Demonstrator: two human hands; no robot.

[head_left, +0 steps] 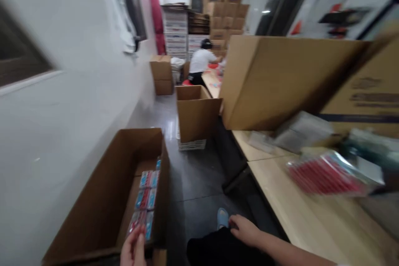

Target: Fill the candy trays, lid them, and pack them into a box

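My left hand is over the near end of a deep, open cardboard box on the left. Its fingers are slightly bent and apart, with nothing visible between them. Just beyond the fingertips, clear packs with red and blue contents are lined up along the box's right wall. Above my dark-clothed lap, my right hand hangs loosely with half-curled fingers and holds nothing I can see. On the table to the right lies a clear-wrapped bundle of red items, blurred by motion.
Another open carton stands ahead on a white crate. Large cardboard boxes occupy the table's far part, with clear plastic packs before them. A white wall borders the left. Farther back, a person sits at the table near stacked cartons.
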